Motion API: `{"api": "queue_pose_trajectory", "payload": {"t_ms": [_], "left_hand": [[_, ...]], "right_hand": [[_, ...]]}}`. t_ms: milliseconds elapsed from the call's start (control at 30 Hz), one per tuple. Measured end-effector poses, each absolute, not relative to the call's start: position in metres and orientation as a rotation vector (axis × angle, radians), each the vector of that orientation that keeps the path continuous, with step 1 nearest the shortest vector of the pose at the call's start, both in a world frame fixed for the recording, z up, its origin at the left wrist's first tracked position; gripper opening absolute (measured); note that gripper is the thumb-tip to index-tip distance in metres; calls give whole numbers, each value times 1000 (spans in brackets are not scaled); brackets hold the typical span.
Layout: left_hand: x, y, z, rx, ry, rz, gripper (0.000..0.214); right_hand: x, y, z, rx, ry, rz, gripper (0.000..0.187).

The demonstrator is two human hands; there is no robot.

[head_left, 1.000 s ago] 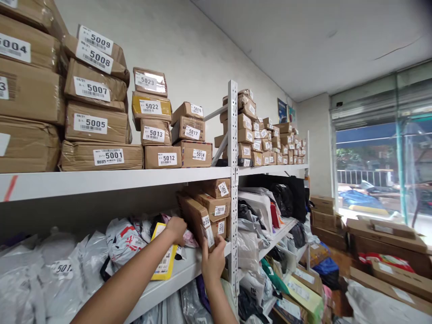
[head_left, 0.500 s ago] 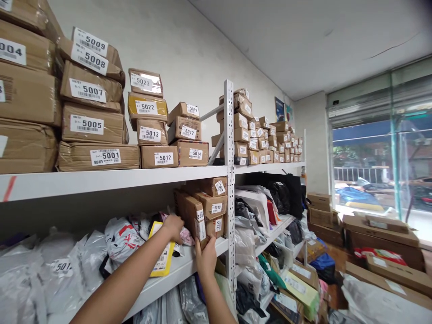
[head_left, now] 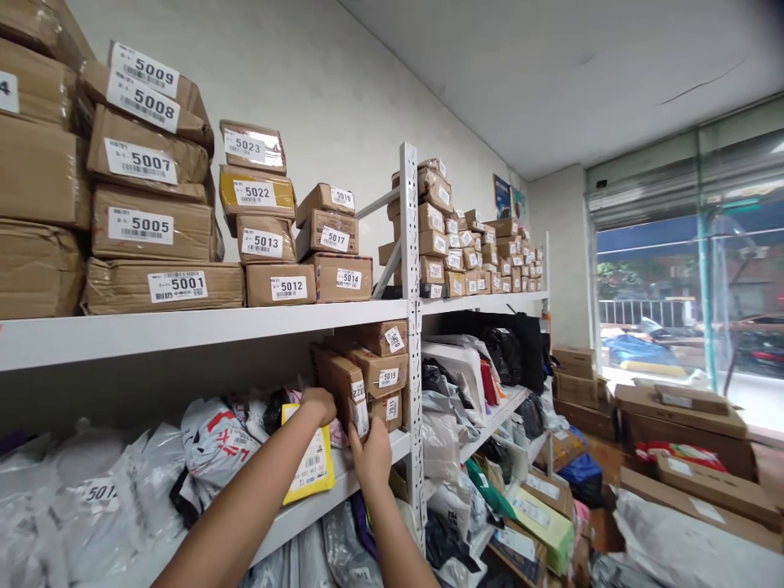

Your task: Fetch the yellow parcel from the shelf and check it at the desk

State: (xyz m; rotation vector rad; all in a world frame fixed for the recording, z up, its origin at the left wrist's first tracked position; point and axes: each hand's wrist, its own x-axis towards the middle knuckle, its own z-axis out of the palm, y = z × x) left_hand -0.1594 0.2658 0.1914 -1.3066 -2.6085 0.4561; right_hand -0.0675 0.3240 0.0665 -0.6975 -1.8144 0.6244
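Note:
Both my hands reach into the middle shelf [head_left: 343, 488] of a white rack. My right hand [head_left: 371, 451] grips the near lower end of a slim brown cardboard box [head_left: 340, 385] with a white label, which stands on edge and leans against a stack of brown boxes [head_left: 383, 371]. My left hand [head_left: 318, 405] is curled against the left side of that box, its fingers bent over soft parcels. A yellow mailer [head_left: 311, 465] hangs over the shelf edge just under my left wrist.
The top shelf [head_left: 184, 328] carries numbered brown parcels such as 5001 [head_left: 165, 286] and 5012 [head_left: 280, 286]. White plastic mailers [head_left: 91, 490] fill the middle shelf's left. A white upright [head_left: 410, 327] divides the rack. Cartons [head_left: 674, 433] cover the floor beside a window.
The slim box has gone deeper onto the shelf and stands more upright against the stack. Both hands followed it inward. The view has turned slightly to the right.

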Motion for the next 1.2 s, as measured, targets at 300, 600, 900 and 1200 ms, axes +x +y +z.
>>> {"api": "queue_pose_trajectory", "payload": {"t_ms": [300, 600, 900, 1200], "left_hand": [[-157, 262, 189, -1361, -2519, 529, 29], [-158, 253, 185, -1343, -2477, 401, 32], [-162, 239, 183, -1414, -2393, 201, 41], [-131, 190, 202, -1265, -2323, -231, 44]], "right_hand": [[-60, 324, 94, -784, -2038, 468, 24], [-72, 323, 74, -772, -1935, 498, 25], [-77, 323, 70, -831, -1931, 640, 37], [-34, 317, 21, -527, -1667, 684, 54]]}}
